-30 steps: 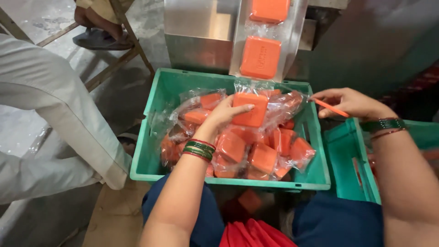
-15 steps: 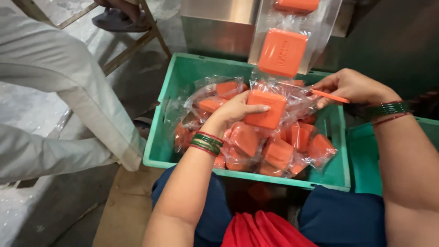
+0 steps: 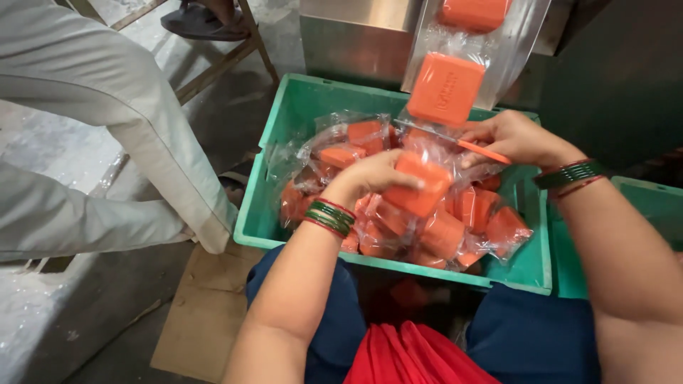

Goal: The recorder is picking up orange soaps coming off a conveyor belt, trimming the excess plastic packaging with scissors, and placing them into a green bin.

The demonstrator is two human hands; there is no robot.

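My left hand [image 3: 373,178] grips an orange soap bar [image 3: 421,186] wrapped in clear plastic, held over a green crate [image 3: 295,107]. My right hand [image 3: 516,136] pinches a thin orange blade-like tool [image 3: 484,151] at the plastic film just above that bar. A strip of clear film with more orange bars [image 3: 447,89] hangs down from a steel machine [image 3: 356,35] into the crate. Several wrapped orange bars [image 3: 441,231] lie heaped in the crate. Both wrists wear green and red bangles.
A person in light grey clothes [image 3: 92,121] sits at the left, close to the crate's left edge. A second green crate [image 3: 651,195] stands at the right. Cardboard [image 3: 203,313] lies on the floor by my knees. A wooden stool frame [image 3: 220,43] is behind.
The view has shifted, so the crate sits further right and lower in frame. My left hand has pulled the wrapped bar down, away from the hanging strip; my right hand stays at the film.
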